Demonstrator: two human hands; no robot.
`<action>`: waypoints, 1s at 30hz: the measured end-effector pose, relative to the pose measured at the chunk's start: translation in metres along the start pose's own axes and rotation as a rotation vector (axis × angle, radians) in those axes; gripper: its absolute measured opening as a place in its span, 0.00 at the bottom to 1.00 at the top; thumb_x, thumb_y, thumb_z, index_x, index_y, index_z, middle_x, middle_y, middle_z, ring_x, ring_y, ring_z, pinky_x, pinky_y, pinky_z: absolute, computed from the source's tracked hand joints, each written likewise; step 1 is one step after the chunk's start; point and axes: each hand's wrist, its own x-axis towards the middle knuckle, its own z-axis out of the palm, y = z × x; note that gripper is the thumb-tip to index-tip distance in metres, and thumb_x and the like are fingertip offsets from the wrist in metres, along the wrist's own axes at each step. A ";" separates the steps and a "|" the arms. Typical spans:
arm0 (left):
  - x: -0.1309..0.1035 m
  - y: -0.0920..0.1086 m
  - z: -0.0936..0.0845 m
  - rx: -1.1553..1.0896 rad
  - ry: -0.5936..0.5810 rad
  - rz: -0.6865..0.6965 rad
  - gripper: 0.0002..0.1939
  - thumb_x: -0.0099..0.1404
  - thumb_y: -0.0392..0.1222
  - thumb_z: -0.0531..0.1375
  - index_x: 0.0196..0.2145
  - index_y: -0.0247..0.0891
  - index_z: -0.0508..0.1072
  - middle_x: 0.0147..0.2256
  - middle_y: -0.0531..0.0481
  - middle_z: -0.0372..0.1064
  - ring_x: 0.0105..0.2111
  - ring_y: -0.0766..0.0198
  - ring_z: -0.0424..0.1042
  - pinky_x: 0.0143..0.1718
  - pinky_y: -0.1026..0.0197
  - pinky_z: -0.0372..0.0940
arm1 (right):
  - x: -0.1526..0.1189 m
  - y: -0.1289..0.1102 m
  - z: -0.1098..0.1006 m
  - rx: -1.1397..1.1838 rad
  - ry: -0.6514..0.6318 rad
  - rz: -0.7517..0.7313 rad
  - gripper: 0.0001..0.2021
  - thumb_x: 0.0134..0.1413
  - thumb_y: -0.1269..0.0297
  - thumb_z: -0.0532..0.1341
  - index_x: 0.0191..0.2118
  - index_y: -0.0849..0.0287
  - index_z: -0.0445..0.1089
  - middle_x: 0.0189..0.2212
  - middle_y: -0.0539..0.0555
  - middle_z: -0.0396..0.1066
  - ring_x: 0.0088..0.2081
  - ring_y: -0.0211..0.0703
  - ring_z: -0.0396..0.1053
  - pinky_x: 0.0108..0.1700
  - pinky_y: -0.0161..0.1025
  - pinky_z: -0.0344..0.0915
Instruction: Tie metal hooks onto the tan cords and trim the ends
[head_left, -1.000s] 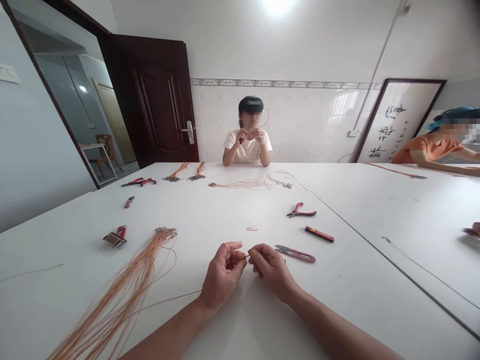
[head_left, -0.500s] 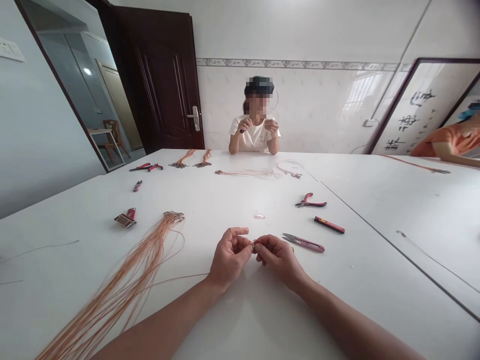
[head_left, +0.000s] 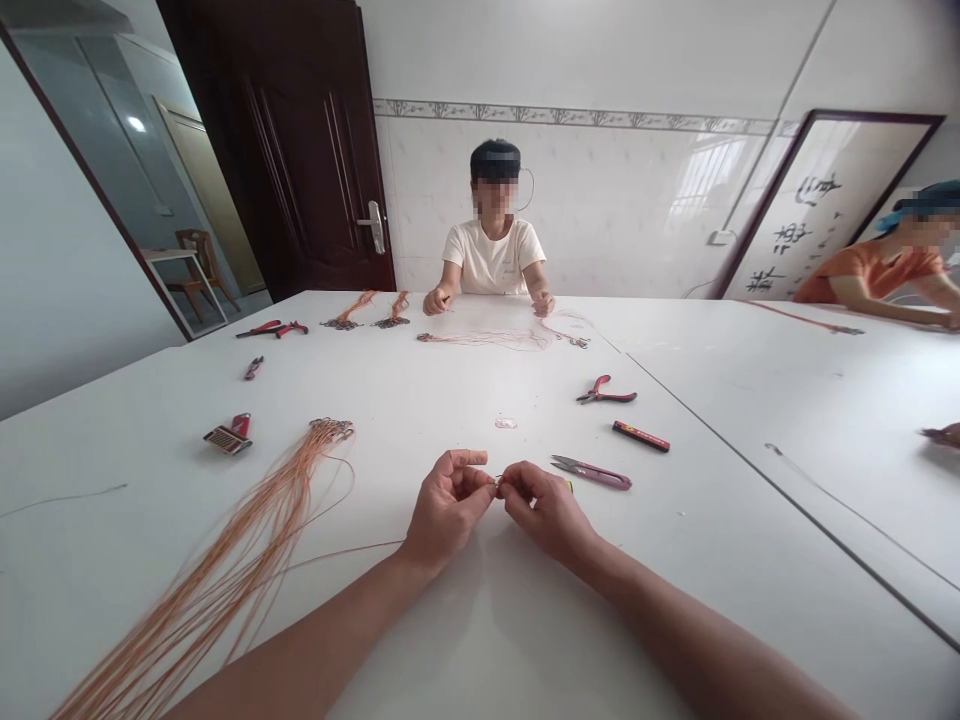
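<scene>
In front of me, fingertips almost meeting, both hands pinch a tiny curved dark metal piece [head_left: 498,480] that looks like a hook; the fingers cover most of it. My left hand [head_left: 444,510] is closed at thumb and fingertips, with its index finger stretched out above. My right hand [head_left: 544,505] pinches from the other side. A thin orange line [head_left: 337,552] runs across the table to my left wrist. To the left lies a bundle of orange lines [head_left: 277,510] with small metal hooks [head_left: 330,430] at its far end. Thread snips [head_left: 592,472] lie beyond my right hand.
Red-handled pliers [head_left: 606,391] and a red-black box [head_left: 641,436] lie right of centre. A small clear packet [head_left: 506,423] lies ahead. At left are a red lighter [head_left: 241,425], cutters [head_left: 254,368] and more pliers [head_left: 271,328]. Co-workers sit opposite [head_left: 495,255] and at far right [head_left: 862,275].
My view has shifted slightly to the right. Both my hands keep their pinch. The co-worker opposite has lowered both hands from chest height to the table.
</scene>
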 end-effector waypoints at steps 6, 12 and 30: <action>0.005 -0.001 -0.005 -0.011 0.124 -0.047 0.15 0.49 0.39 0.60 0.37 0.38 0.65 0.25 0.54 0.65 0.26 0.69 0.63 0.29 0.65 0.58 | 0.010 0.016 -0.025 -0.262 0.108 -0.040 0.09 0.52 0.66 0.48 0.30 0.58 0.65 0.25 0.51 0.67 0.26 0.37 0.61 0.29 0.34 0.57; 0.006 -0.003 -0.008 0.008 0.114 -0.090 0.17 0.51 0.41 0.60 0.40 0.38 0.64 0.26 0.52 0.65 0.27 0.68 0.63 0.32 0.62 0.59 | 0.020 0.040 -0.061 -0.495 0.068 0.130 0.12 0.51 0.65 0.49 0.34 0.58 0.69 0.35 0.56 0.68 0.39 0.45 0.63 0.37 0.39 0.57; 0.005 -0.001 -0.006 -0.020 0.075 -0.070 0.15 0.49 0.39 0.61 0.36 0.37 0.67 0.25 0.53 0.64 0.27 0.68 0.64 0.33 0.62 0.61 | 0.017 0.057 -0.079 -0.454 -0.056 0.211 0.08 0.49 0.59 0.52 0.27 0.57 0.61 0.25 0.52 0.65 0.24 0.37 0.60 0.23 0.33 0.52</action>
